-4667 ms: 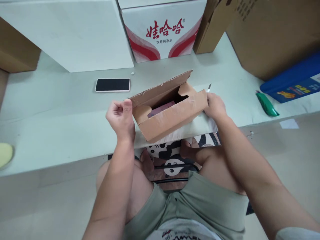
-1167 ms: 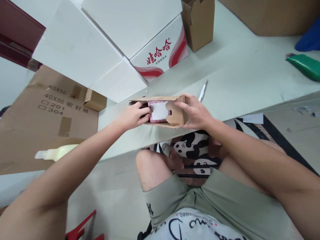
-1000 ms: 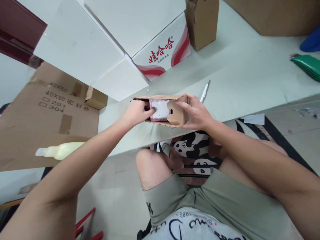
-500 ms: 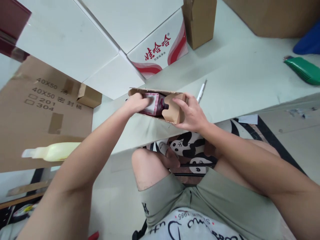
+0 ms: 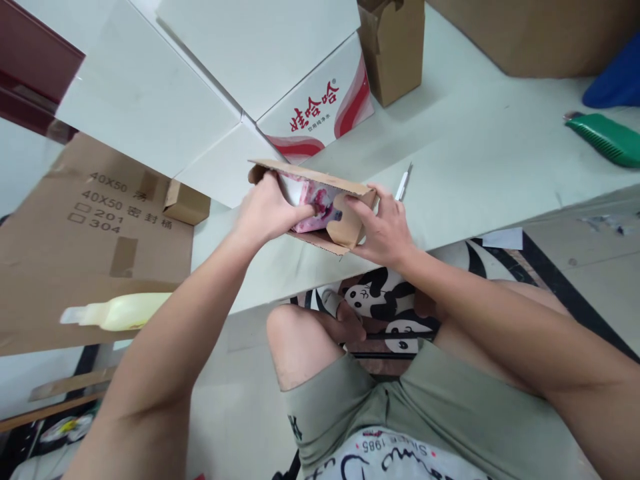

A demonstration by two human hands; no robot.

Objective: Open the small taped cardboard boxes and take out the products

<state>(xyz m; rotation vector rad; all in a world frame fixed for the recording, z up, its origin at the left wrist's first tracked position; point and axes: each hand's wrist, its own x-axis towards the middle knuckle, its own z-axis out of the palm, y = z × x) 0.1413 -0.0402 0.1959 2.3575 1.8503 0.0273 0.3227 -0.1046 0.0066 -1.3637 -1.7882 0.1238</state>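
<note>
A small brown cardboard box [image 5: 320, 175] lies open on its side above the pale table [image 5: 465, 167], between my hands. Inside it sits a pink and white printed box [image 5: 306, 200]. My left hand [image 5: 273, 210] reaches into the opening and grips the pink and white box, thumb across its printed face, the other fingers partly hidden. With fingers wrapped round its right end and folded flap, my right hand [image 5: 385, 223] holds the cardboard box. A white pen-like tool [image 5: 403, 185] lies just beyond my right hand.
White cartons [image 5: 210, 133] and a red-lettered carton [image 5: 320, 110] stand behind. An upright brown box [image 5: 397, 53] is at the back. A green-handled object [image 5: 607, 139] lies at the right. A pale yellow bottle [image 5: 120, 311] and a large cardboard carton [image 5: 50, 267] are at the left.
My left thumb has moved right across the pink and white box, whose printed end shows more. The cardboard box has tilted, its upper side now wider in view. The camera view has shifted slightly.
</note>
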